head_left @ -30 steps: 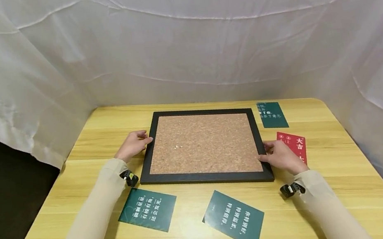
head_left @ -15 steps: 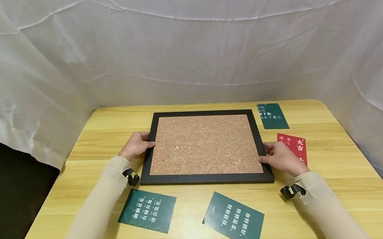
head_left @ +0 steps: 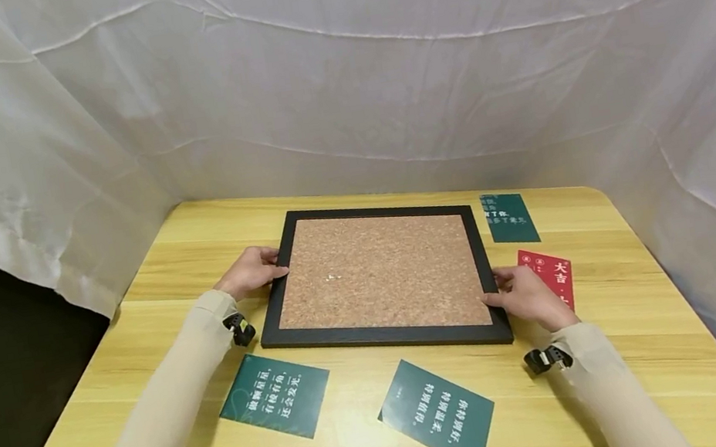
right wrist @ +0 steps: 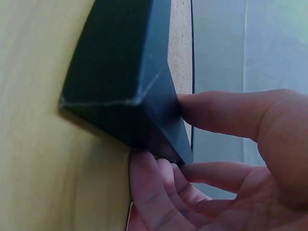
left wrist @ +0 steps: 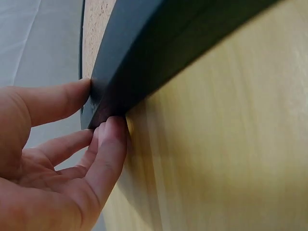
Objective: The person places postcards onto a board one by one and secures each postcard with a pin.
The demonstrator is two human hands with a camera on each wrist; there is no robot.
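Note:
A cork board (head_left: pixel 380 271) in a black frame lies flat near the middle of the wooden table. At its left side my left hand (head_left: pixel 250 272) pinches the frame, thumb on the top face and fingertips against the outer side. My right hand (head_left: pixel 528 296) holds the right side the same way, close to the near corner. In the left wrist view the left thumb (left wrist: pixel 57 100) presses on the black frame (left wrist: pixel 139 53). The right wrist view has the other fingers (right wrist: pixel 154 192) at the bottom of the frame's side, by its corner (right wrist: pixel 139 103).
Two green cards with white writing lie in front of the board, one on the left (head_left: pixel 276 396) and one nearer the middle (head_left: pixel 438 415). Beyond the right hand are a red card (head_left: pixel 552 272), partly covered by it, and a green card (head_left: pixel 509 218). A white curtain (head_left: pixel 336 86) surrounds the table (head_left: pixel 640 319).
The left hand has slid slightly toward me along the frame's left side, and its thumb has come down onto the frame. The right hand and the board stay almost where they were.

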